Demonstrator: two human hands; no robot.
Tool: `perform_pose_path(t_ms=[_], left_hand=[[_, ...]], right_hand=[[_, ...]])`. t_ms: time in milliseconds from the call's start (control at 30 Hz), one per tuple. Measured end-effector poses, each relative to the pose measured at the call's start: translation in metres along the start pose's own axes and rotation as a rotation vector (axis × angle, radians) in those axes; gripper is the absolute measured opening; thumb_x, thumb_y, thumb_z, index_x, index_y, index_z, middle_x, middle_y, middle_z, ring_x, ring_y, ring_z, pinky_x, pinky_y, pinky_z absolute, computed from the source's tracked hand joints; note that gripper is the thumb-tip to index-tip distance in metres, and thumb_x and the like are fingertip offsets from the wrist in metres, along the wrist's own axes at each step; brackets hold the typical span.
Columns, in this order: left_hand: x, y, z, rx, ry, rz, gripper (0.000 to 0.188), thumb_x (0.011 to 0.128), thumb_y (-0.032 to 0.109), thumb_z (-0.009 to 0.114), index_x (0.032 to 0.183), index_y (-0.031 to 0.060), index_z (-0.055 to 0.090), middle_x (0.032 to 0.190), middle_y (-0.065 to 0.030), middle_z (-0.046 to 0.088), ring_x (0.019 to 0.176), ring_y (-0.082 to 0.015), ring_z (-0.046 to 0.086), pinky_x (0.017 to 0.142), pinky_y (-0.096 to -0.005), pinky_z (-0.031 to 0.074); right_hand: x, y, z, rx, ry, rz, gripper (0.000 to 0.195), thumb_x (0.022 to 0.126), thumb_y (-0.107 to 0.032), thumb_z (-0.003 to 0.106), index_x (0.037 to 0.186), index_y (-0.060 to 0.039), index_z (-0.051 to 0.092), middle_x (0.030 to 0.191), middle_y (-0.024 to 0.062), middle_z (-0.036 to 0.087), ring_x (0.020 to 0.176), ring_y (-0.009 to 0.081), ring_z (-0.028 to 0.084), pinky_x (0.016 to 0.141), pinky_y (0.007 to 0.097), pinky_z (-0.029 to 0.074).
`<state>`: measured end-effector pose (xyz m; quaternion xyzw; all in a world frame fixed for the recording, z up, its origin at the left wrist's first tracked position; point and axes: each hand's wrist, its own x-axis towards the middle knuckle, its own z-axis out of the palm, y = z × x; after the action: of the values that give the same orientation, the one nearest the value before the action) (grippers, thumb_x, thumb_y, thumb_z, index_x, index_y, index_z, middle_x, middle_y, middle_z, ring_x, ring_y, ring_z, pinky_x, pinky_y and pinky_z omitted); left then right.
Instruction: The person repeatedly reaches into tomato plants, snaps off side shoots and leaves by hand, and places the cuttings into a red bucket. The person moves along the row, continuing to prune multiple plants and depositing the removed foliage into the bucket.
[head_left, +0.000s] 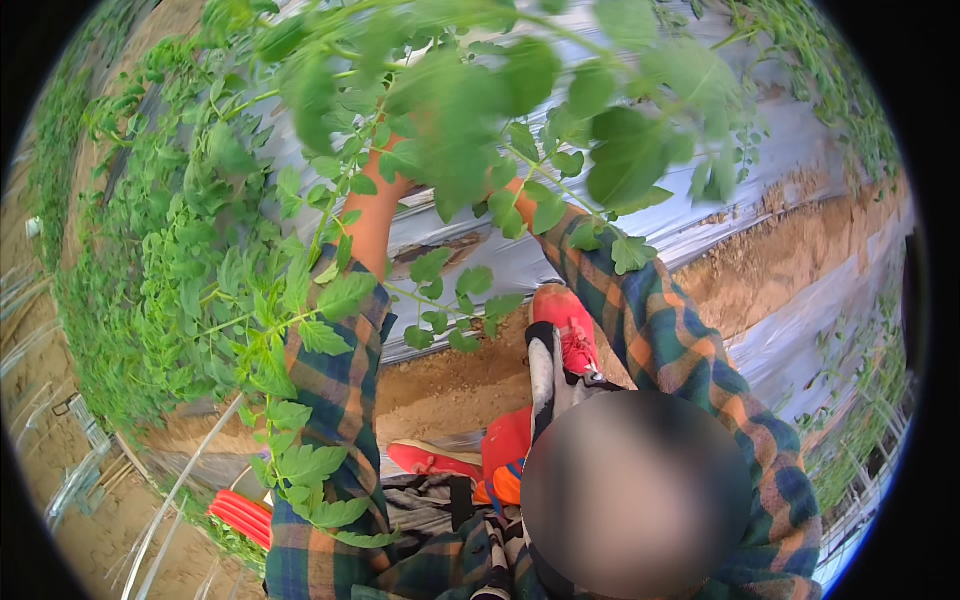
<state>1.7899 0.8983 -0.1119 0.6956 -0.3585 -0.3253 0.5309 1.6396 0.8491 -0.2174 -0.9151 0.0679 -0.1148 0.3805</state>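
Observation:
Both my arms, in plaid sleeves, reach into the leaves of a tomato plant (540, 67). My bare left forearm (370, 225) passes beside a leafy tomato stem (341, 187). The right wrist (523, 201) shows between leaves on the other side. Blurred leaves (450, 127) close to the camera cover both hands, so their fingers and anything in them are hidden. Silvery plastic mulch film (502, 259) lies under the foliage. A tomato shoot (300, 322) hangs over my left sleeve (337, 375), and a smaller leafy branch (457, 307) sticks out between my arms.
Dense tomato plants (165, 262) line the left side. Bare soil (450, 390) runs between the film-covered beds, with my red shoes (564, 326) by it. A ribbed red object (240, 517) and thin pale poles (180, 487) are at lower left. More plants grow at right.

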Motion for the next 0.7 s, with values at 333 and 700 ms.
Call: perform_pose_path(t_ms=[333,700], left_hand=[[-0.008,0.015,-0.022,-0.175,0.063,-0.172,0.042,0.096,0.042,0.052,0.110,0.0036,0.065,0.100,-0.0098,0.067,0.085,-0.0176,0.067,0.077,-0.0290,0.055],[-0.006,-0.020,0.002,-0.273,0.205,-0.145,0.038,0.095,0.037,0.054,0.106,0.0027,0.064,0.093,-0.0104,0.066,0.078,-0.0168,0.065,0.069,-0.0284,0.054]], right_hand=[[-0.008,0.001,-0.005,0.084,0.034,-0.088,0.009,0.080,-0.015,0.059,0.082,-0.0065,0.059,0.074,0.0137,0.060,0.070,0.0352,0.061,0.061,0.0445,0.047],[-0.005,-0.023,0.032,-0.511,0.117,-0.266,0.006,0.071,-0.011,0.062,0.076,-0.0097,0.061,0.075,0.0100,0.061,0.069,0.0292,0.062,0.055,0.0430,0.047]])
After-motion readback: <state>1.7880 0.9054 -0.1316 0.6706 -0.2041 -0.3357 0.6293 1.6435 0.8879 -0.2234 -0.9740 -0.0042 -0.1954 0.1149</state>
